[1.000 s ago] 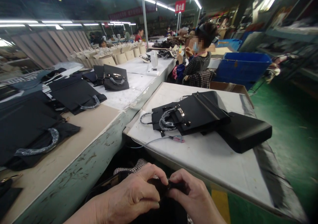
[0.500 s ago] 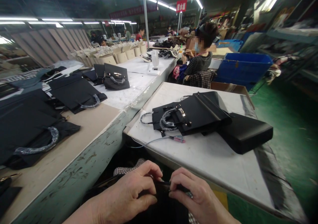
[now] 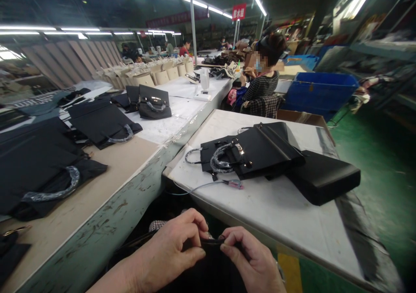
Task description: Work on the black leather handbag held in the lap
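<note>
Low in the view, a black piece (image 3: 214,267) that looks like a handbag lies on my lap, most of it dark and hidden behind my hands. My left hand (image 3: 172,249) pinches its upper edge between thumb and fingers. Close by on the right, my right hand (image 3: 250,254) grips the same edge between thumb and forefinger. A short stretch of black edge shows between the two hands. Checked cloth (image 3: 157,225) peeks out behind my left hand.
Black handbags (image 3: 260,150) with plastic-wrapped handles lie on the white side table (image 3: 292,236), beside a thin tube with a pink tip (image 3: 234,184). More black bags (image 3: 100,122) cover the long bench at left. A seated co-worker (image 3: 264,83) is near a blue bin (image 3: 321,94).
My right hand has drawn in and tilted more upright, its thumb and finger still on the edge. The left hand has barely shifted. The view has moved slightly.
</note>
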Tool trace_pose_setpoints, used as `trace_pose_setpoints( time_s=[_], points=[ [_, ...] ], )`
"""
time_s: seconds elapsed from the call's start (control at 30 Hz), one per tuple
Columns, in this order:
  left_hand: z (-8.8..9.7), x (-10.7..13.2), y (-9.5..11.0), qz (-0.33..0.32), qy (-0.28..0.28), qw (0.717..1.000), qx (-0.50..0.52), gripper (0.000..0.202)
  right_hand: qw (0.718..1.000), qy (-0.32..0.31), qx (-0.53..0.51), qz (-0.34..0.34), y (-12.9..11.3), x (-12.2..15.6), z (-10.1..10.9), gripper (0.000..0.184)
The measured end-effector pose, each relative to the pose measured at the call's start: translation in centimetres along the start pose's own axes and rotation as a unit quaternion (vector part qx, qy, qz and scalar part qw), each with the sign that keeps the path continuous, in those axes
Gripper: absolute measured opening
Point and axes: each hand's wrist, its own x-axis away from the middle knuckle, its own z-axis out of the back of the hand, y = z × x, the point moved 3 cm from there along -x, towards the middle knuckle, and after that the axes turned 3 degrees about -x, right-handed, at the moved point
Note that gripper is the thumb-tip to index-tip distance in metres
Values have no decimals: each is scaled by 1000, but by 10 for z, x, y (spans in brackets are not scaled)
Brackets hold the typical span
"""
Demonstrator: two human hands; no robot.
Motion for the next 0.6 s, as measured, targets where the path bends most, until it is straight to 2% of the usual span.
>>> trace_pose_setpoints(
  time_s=[0.1,0.37,0.6],
  points=[
    [1,0,0,13,2,1000,10,21,1000,17,6,3,1,-1,0,15],
    [2,-1,-4,23,28,999,-15,24,999,8,25,29,4,-1,2,16],
    [-2,-4,-4,15,37,999,-34,27,999,17,-22,28,9,-2,-3,15]
  ],
)
